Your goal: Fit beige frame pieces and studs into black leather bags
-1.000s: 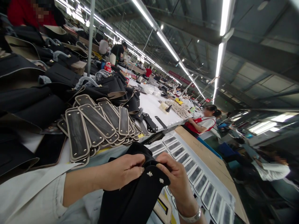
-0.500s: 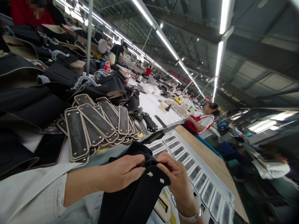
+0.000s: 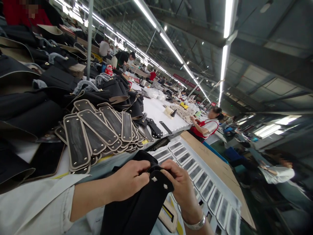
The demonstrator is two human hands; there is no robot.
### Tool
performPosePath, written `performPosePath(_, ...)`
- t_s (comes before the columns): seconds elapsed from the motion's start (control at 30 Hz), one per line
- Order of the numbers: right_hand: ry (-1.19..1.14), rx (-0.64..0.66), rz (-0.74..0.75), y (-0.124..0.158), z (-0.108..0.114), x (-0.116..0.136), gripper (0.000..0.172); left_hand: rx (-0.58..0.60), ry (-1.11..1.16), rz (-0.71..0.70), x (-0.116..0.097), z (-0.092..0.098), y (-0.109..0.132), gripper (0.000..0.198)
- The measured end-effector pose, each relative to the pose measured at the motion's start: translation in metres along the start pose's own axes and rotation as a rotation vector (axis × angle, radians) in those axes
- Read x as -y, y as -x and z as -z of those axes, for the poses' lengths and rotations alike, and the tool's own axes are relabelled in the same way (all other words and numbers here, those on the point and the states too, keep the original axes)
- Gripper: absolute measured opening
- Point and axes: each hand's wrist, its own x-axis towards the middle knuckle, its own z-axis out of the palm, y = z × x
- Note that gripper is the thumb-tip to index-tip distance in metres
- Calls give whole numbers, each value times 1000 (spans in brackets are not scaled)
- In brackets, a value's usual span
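A black leather piece (image 3: 137, 205) hangs down over my lap, its rounded tab fitted with two silver-coloured metal studs. My left hand (image 3: 133, 180) pinches its folded upper edge from the left. On the other side of the tab, my right hand (image 3: 179, 179) grips the same piece between thumb and fingers. The fingertips of both hands are close together, and the material between them is partly hidden. Below my right hand lies a beige-edged frame (image 3: 168, 217) with a rectangular opening.
Beige-edged black panels (image 3: 77, 140) are piled on the white table (image 3: 156, 111), beside heaped black bags (image 3: 26, 111). Rows of grey panels (image 3: 211, 191) lie at the right, along a cardboard sheet (image 3: 220, 166). A person in a red apron (image 3: 204, 127) sits beyond.
The whole view has shifted slightly. My left thumb has bent in closer against the leather's fold, and both hands keep hold of it. The person in the red apron has moved their hands.
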Motion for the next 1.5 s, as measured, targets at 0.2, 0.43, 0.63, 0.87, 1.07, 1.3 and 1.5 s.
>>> performPosePath(0.2,-28,7,44,0,3,1,16,141,-113,-49,-13,16,4,15)
performPosePath(0.43,6,4,33,-2,4,-1,18,81,-219,-52,-12,11,-7,16)
performPosePath(0.63,-33,0,63,1,4,5,16,92,-198,-150,-18,21,-3,14)
performPosePath(0.87,-38,12,70,1,-1,10,16,194,-252,-148,-21,30,-4,17)
performPosePath(1.07,-22,15,69,1,0,10,15,276,-327,-189,-24,38,-7,15)
performPosePath(1.3,4,13,74,-1,-1,10,17,246,-334,-195,-19,36,-16,13)
performPosePath(1.5,-15,34,69,0,-2,12,15,443,-13,56,-14,41,-12,21)
